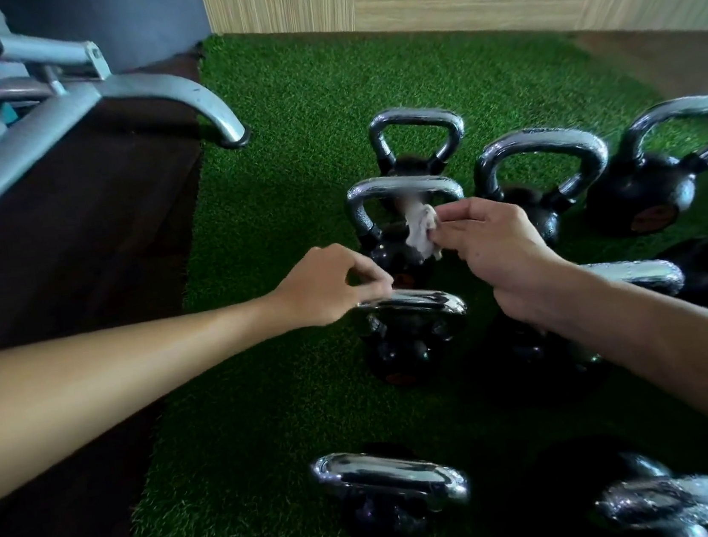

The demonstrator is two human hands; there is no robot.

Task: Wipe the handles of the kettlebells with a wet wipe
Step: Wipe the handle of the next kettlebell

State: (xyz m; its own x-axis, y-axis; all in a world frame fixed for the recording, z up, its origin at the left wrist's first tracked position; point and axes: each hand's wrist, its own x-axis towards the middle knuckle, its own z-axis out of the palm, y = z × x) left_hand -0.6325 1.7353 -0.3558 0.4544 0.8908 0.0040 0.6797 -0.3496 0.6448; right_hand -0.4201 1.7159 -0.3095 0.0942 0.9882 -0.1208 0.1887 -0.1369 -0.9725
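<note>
Several kettlebells (527, 206) stand on turf (283, 143). Right hand (506, 249) fingers (450, 234) pinch a crumpled wipe (421, 233) just below 1 handle (378, 187). Left hand (327, 285), left of the wipe, curls its fingers over a nearer handle (419, 302); I cannot tell if it grips.

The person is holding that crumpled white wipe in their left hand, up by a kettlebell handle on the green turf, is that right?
Not quite. The head view shows the wipe pinched in the right hand; the left hand has no wipe. The rest holds: it is up by a kettlebell handle, on the green turf.
</note>
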